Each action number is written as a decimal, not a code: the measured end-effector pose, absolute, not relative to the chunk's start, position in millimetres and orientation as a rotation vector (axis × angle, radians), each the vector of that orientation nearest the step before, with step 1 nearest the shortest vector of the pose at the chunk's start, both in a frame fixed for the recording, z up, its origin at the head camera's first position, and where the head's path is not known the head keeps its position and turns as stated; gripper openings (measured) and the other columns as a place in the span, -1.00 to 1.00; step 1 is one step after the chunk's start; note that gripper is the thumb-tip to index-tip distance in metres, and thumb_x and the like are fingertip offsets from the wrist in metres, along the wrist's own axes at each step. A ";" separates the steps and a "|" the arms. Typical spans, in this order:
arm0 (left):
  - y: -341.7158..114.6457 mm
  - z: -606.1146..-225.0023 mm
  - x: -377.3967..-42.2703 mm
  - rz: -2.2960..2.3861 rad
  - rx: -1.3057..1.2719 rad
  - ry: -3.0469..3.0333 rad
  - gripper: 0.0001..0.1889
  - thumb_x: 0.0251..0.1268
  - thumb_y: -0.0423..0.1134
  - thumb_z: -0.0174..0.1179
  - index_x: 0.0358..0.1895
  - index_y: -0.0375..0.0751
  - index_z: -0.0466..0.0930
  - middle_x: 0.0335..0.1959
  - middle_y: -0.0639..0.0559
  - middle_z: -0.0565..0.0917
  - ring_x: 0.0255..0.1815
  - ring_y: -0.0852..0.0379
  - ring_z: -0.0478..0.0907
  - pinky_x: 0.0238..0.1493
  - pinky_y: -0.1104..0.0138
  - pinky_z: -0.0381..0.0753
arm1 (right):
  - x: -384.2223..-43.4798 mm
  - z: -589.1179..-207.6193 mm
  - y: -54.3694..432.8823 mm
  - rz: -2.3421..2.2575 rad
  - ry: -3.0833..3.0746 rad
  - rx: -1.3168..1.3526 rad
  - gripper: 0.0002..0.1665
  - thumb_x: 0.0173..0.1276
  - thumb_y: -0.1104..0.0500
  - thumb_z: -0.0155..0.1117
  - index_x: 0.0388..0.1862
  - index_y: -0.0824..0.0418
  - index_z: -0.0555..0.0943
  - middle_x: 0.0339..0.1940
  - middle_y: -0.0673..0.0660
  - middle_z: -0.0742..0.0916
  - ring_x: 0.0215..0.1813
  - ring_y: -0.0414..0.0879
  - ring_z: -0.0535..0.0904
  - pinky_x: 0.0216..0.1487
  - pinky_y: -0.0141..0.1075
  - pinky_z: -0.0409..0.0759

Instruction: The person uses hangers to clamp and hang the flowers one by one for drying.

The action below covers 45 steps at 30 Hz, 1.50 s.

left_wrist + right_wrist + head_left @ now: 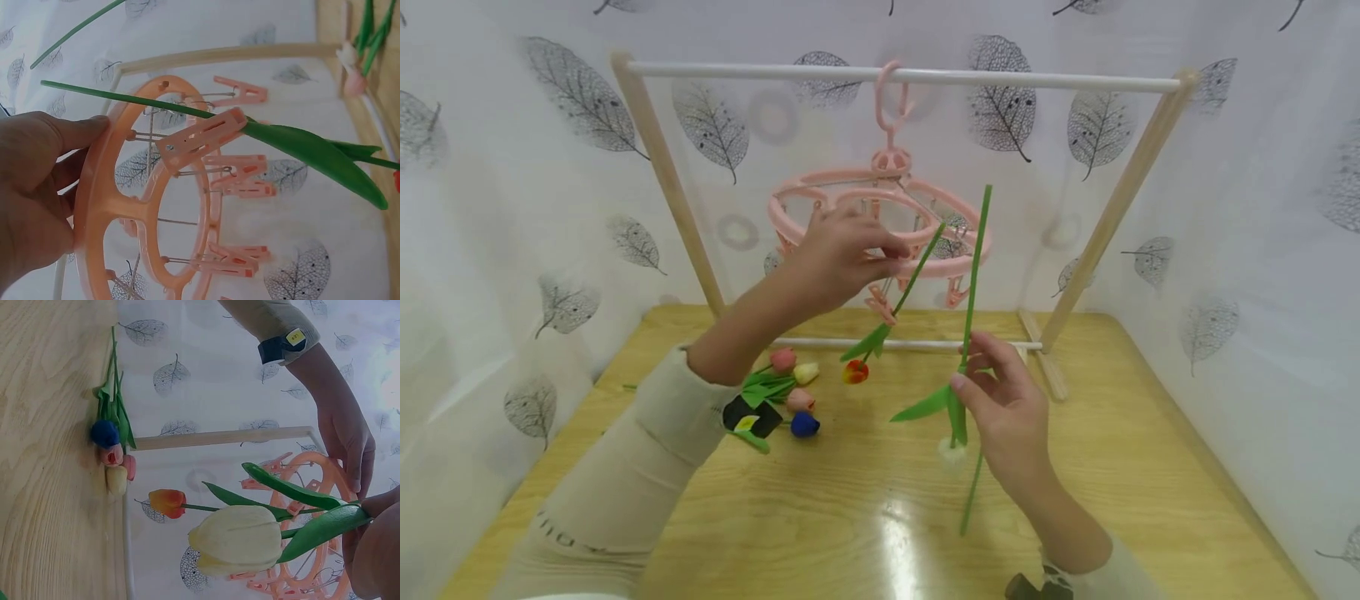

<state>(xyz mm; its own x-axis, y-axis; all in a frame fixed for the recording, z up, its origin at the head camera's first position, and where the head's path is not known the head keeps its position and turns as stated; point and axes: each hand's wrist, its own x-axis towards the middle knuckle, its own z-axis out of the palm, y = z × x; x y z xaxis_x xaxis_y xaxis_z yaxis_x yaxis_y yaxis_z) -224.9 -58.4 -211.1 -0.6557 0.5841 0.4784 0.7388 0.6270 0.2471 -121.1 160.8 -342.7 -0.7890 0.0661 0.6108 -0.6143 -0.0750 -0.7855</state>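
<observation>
A pink round clip hanger (100,187) hangs by its hook from a white rod (760,73). My left hand (850,254) grips its outer ring, thumb on one side and fingers behind. One pink clothespin (203,140) of the hanger clamps the stem of an orange-red tulip (855,372), which dangles bloom down. To the right and lower, my right hand (1011,408) pinches a white tulip (240,540) near its leaves. That tulip's green stem points up and its bloom points down, apart from the hanger.
Slanted wooden posts (670,183) carry the rod on both sides. Several artificial tulips (112,434), blue, pink and pale yellow, lie at the left on the wooden table (850,508). Another green stem (972,500) shows below my right hand. Leaf-printed white curtains (1262,208) surround the table.
</observation>
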 end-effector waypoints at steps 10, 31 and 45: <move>-92.4 -229.0 -229.6 -0.822 -1.160 -2.302 -0.76 0.36 -0.32 0.28 0.04 -0.20 0.75 0.05 -0.06 0.74 0.15 -0.04 0.54 0.28 0.08 0.41 | -122.9 -344.3 158.7 1.914 -1.773 0.560 -0.42 0.23 0.63 0.24 0.27 0.52 0.46 -0.03 0.01 0.64 0.00 -0.13 0.51 0.09 -0.44 0.61; -146.6 -246.0 -242.5 -0.857 -1.076 -2.182 -0.82 0.29 -0.45 0.30 -0.08 -0.29 0.74 0.03 -0.14 0.69 0.21 -0.10 0.47 0.30 0.07 0.38 | -123.2 -347.2 160.9 1.877 -1.803 0.601 -0.44 0.26 0.60 0.24 0.27 0.46 0.49 0.00 0.09 0.62 0.03 -0.10 0.50 0.09 -0.43 0.61; -151.2 -245.0 -250.5 -0.839 -0.989 -2.310 -0.79 0.35 -0.41 0.28 0.01 -0.26 0.72 0.10 -0.19 0.66 0.24 -0.16 0.46 0.31 -0.05 0.39 | -122.4 -345.7 161.7 1.851 -1.809 0.623 -0.44 0.24 0.62 0.23 0.25 0.47 0.50 -0.03 0.14 0.62 0.01 -0.10 0.51 0.09 -0.43 0.61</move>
<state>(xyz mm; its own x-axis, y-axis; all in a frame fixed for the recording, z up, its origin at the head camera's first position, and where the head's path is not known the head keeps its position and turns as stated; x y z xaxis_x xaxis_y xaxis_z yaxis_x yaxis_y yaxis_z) -250.5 -151.2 -245.0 -0.6193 0.4624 0.6346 0.7619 0.5493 0.3433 -122.4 161.7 -345.7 -0.7840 0.0205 0.6205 -0.6208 -0.0155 -0.7838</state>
